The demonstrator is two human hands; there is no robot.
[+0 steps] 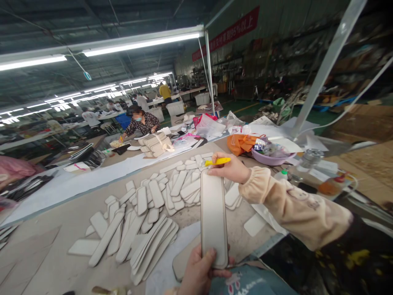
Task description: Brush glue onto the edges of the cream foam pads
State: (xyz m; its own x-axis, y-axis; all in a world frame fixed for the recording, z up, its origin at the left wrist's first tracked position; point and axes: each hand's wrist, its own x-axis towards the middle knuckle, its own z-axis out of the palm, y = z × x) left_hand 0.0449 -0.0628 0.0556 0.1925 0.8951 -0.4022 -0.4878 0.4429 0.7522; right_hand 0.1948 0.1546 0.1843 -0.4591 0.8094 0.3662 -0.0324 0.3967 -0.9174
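A long, pale panel (213, 217) with rounded corners and a darker edge stands tilted up in front of me. My left hand (204, 268) grips its lower end, thumb across the face and fingers behind. At the upper end, my right hand (231, 167) is closed round a slim yellow-handled tool (218, 161), with fingers touching the panel's top. The tool's pale tip points left and is too blurred to name. Many similar pale panels (156, 194) lie in a loose heap on the table beyond, and a fanned stack (155, 248) sits left of my left hand.
A purple basin (270, 159) of small packets and an orange bag (241, 143) stand at the back right. Beside them are a glass jar (310, 159) and an orange bottle (331, 185). Across the table, a masked co-worker (141, 123) works behind a bundled stack (156, 143).
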